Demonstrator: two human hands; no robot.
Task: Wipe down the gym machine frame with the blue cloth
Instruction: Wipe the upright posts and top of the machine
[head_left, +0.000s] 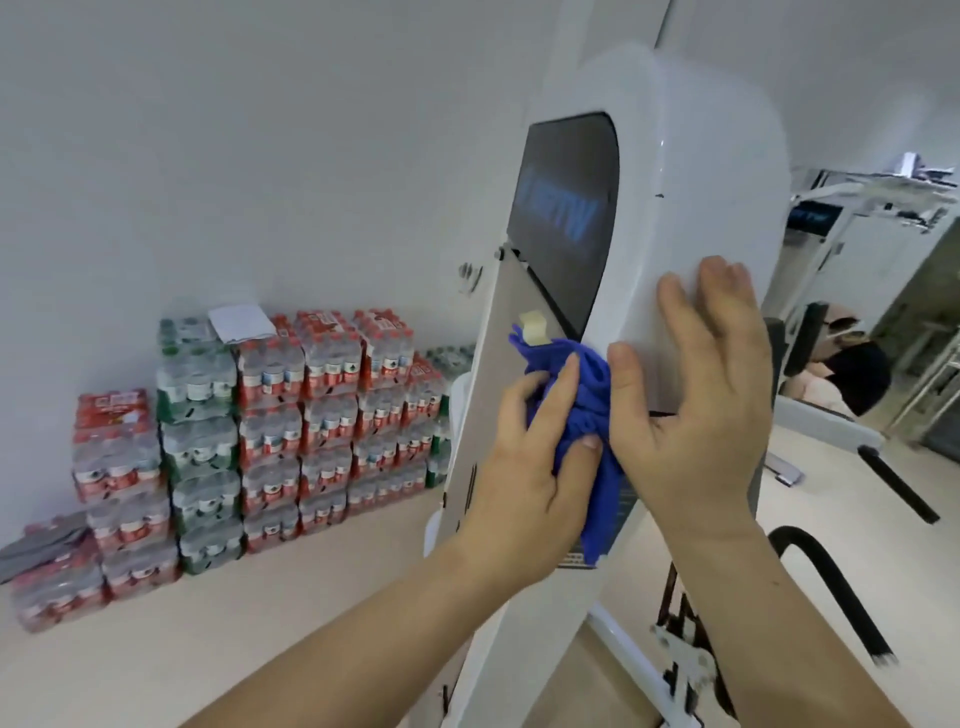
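Head view shows us both of our bare hands up against the white gym machine frame (691, 218). Our left hand (524, 467) is closed around the bunched blue cloth (582, 405), pressing it on the frame's front edge, with a tail of cloth hanging down below the fingers. Our right hand (696, 395) lies open and flat on the frame's side panel, just right of the cloth, fingers spread and pointing up. Directly above the cloth sits a dark screen (566, 218) with faint blue lettering, and a small beige tab (532, 326) touches the cloth's top. Far to the left of our hands, stacked packs of bottled water (270, 426) stand on the floor against the wall.
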